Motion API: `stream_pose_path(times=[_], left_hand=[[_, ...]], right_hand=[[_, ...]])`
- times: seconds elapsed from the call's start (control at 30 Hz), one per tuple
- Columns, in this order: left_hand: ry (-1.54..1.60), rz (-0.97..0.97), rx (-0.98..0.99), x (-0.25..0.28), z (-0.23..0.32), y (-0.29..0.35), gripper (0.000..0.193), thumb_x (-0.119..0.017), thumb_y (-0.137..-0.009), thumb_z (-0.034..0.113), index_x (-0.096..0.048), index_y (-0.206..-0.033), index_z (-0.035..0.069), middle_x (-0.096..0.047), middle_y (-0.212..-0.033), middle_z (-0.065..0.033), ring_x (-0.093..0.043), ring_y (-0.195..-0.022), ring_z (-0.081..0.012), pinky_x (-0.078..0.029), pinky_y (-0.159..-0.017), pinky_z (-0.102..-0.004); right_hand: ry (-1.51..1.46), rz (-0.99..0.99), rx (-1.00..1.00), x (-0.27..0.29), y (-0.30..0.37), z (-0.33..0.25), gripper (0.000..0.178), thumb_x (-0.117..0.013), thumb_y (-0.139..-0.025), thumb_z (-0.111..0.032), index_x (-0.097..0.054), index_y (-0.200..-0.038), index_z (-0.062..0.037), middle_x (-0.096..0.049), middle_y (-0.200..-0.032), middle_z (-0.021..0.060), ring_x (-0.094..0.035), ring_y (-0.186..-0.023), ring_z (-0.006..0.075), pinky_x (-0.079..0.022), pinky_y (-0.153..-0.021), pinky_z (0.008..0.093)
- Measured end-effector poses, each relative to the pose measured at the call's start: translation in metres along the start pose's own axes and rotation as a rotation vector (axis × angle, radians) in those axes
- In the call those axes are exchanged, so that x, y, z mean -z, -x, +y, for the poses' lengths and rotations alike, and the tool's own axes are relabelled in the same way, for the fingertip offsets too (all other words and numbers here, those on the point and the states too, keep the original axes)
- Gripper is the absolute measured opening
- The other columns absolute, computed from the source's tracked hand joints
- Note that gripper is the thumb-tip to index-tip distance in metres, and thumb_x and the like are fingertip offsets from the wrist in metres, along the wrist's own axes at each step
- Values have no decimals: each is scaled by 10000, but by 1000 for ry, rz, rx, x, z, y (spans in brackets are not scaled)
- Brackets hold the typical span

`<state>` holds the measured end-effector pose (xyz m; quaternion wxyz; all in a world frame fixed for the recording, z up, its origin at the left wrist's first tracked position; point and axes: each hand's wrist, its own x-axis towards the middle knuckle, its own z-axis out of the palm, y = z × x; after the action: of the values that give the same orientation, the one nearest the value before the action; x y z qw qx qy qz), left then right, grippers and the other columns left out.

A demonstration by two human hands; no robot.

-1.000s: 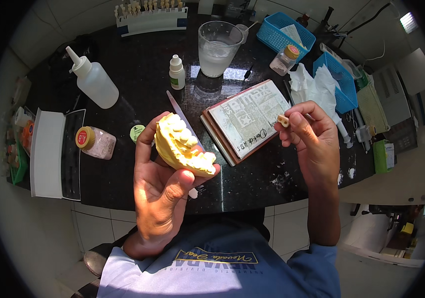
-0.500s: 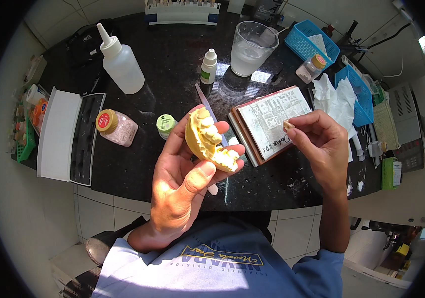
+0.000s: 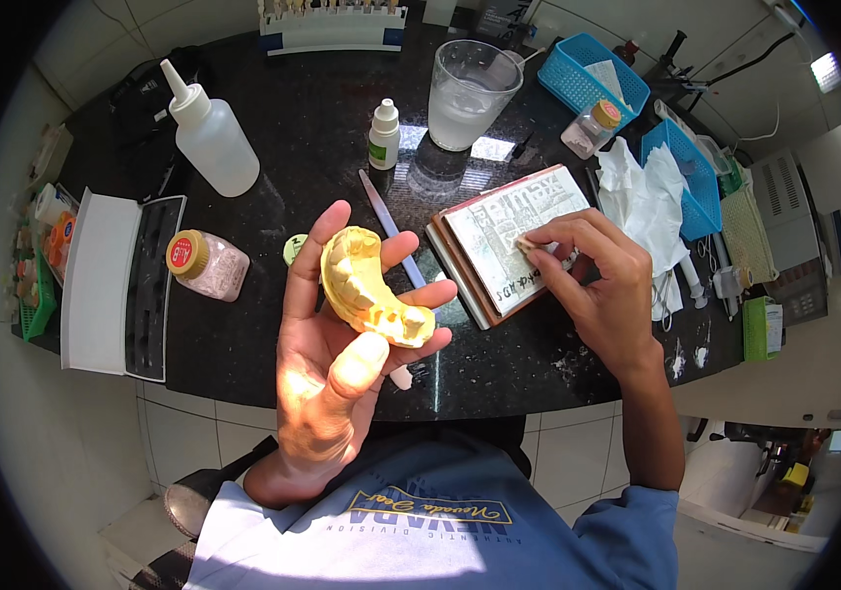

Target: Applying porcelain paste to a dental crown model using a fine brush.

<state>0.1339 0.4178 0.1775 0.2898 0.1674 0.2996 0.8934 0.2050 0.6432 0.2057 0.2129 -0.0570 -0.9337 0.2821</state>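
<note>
A yellow plaster dental model (image 3: 350,280), curved like a jaw arch with teeth, rests in my left hand (image 3: 322,393). The thumb presses its near edge while the fingers spread behind it, in bright sun. My right hand (image 3: 602,280) pinches a small tooth-coloured piece (image 3: 525,243), perhaps a crown, between thumb and fingertips. That pinch hovers over or touches a flat booklet-like mixing palette (image 3: 494,221) with a pale, marked top; I cannot tell which. Between the model and the palette lies a thin spatula (image 3: 381,211), its near part hidden behind my left fingers.
At the left stand a squeeze bottle (image 3: 222,149), a pink powder jar (image 3: 216,270) and an open white case (image 3: 101,285). A dropper bottle (image 3: 384,143) and a glass of cloudy liquid (image 3: 470,113) stand farther back. Right are blue baskets (image 3: 588,74) and crumpled tissue (image 3: 637,197).
My left hand has tilted the dental model so its inner curve shows more, and moved slightly left. My right hand has brought the small piece left onto or just above the palette.
</note>
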Motion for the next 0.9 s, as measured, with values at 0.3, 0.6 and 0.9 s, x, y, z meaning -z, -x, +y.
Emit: stream_pose_path(times=[0.3, 0.6, 0.9], left_hand=[[-61, -13, -11, 6, -1, 0, 730, -591, -872, 176, -191, -1474, 71, -406, -1408, -232, -646, -1038, -304, -571, -730, -292], [-109, 58, -7, 2, 0, -2, 696, -423, -893, 228, -135, -1499, 45, -395, -1412, -230, -637, -886, -220, -513, -609, -257], [-273, 63, -33, -11, -1, -1, 764, -498, -855, 104, -110, -1511, 63, -396, -1418, -224, -658, -953, -226, -548, -700, -248]], right_hand=[[-34, 13, 1, 7, 2, 2, 118, -689, -824, -45, -684, -937, -12, -670, -887, 91, -659, -740, 149, -511, -595, 257], [14, 165, -197, 32, 14, 8, 88, -651, -888, -67, -679, -880, 16, -627, -640, 53, -596, -564, 93, -457, -535, 227], [18, 27, -89, 26, 9, 9, 212, -629, -856, 0, -673, -1063, -6, -663, -891, 114, -651, -750, 168, -522, -630, 275]])
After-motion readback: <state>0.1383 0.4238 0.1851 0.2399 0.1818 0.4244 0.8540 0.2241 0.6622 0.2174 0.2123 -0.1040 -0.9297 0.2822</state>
